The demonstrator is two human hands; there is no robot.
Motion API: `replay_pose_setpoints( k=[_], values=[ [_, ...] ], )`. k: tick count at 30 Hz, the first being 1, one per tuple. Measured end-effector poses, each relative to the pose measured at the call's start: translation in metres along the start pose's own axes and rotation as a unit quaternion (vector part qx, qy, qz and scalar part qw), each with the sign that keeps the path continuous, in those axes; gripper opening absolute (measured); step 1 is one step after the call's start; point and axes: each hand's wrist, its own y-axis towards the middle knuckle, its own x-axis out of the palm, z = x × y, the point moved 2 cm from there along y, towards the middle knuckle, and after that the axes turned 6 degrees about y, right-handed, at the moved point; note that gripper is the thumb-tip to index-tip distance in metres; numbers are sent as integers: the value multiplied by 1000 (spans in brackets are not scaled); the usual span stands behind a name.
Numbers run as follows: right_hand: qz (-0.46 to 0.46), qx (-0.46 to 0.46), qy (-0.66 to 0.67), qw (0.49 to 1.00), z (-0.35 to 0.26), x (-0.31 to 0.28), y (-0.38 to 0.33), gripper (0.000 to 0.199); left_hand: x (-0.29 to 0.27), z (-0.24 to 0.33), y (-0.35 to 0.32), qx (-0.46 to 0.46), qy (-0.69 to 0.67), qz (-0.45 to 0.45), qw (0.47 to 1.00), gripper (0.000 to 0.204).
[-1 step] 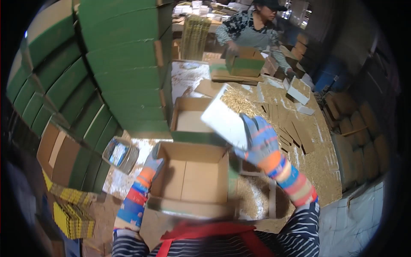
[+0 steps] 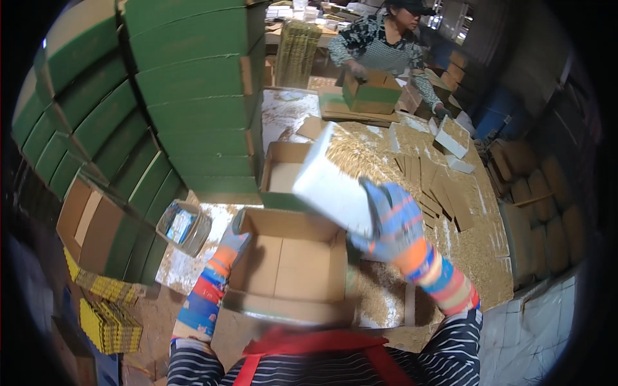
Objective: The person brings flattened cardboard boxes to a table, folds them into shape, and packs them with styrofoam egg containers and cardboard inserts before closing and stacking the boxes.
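Observation:
My right hand (image 2: 393, 222), in a grey-blue glove, grips one end of a white box (image 2: 335, 186). The box is tilted, and straw-coloured loose stuff, like husks or small grains, shows along its upper side. It hangs above the far right corner of an open, empty cardboard box (image 2: 309, 270) in front of me. My left hand (image 2: 235, 241), gloved too, is closed over the left wall of that cardboard box. Behind it stands another open cardboard box (image 2: 286, 177) with a green outside.
Tall stacks of green boxes (image 2: 193, 96) rise at the left. A small bin (image 2: 187, 228) stands beside them. Loose straw-coloured stuff and cardboard strips (image 2: 428, 186) cover the table at right. Across it, a person holds a green box (image 2: 370, 93) and reaches toward a white box (image 2: 454, 138).
The white box in my right hand has moved slightly left and down and shows more of its side. My left hand stays on the cardboard box's wall.

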Motion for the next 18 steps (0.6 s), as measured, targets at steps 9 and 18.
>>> replay_pose_setpoints(
  k=[9,18],
  values=[
    [-170,-108,198,959,-91,22,-30,78,3,11,-12,-8,-157,71,985,31],
    [-402,-113,181,890,-89,169,-54,48,5,-47,2,-70,24,93,993,27]
  ],
)
